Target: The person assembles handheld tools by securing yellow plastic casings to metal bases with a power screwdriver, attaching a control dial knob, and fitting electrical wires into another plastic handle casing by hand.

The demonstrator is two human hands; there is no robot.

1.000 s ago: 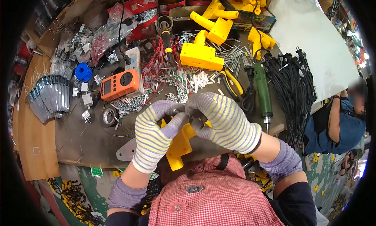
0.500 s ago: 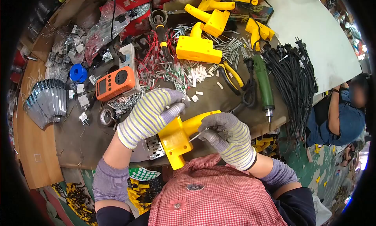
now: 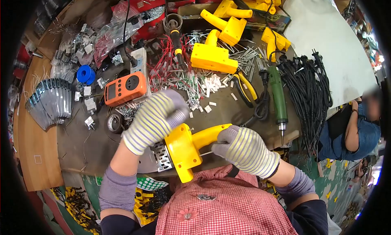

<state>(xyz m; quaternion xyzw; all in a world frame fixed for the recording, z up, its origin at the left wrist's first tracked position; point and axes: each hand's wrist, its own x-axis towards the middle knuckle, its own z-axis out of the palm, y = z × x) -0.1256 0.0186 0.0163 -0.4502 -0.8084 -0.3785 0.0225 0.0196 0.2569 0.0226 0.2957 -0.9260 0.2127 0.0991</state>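
A yellow plastic housing point(image 3: 182, 147) with a handle lies at the table's front edge, a perforated metal plate point(image 3: 162, 156) sticking out of its left side. My left hand point(image 3: 157, 119), in a striped glove, is above and left of the housing with its fingers curled; whatever it may hold is hidden. At the handle's right end, my right hand point(image 3: 246, 148) is closed around a thin metal rod point(image 3: 207, 153) that points left toward the housing.
Behind lie an orange meter point(image 3: 125, 89), more yellow housings point(image 3: 214, 57), yellow-black pliers point(image 3: 245, 88) and white pieces. On the right are a green electric screwdriver point(image 3: 278, 96) and black cables point(image 3: 305, 92). A person point(image 3: 350, 131) is at the far right.
My hands have gone from together over the housing to apart on its two sides. The metal plate and more of the housing now show. Lately my right hand has shifted slightly right with the rod.
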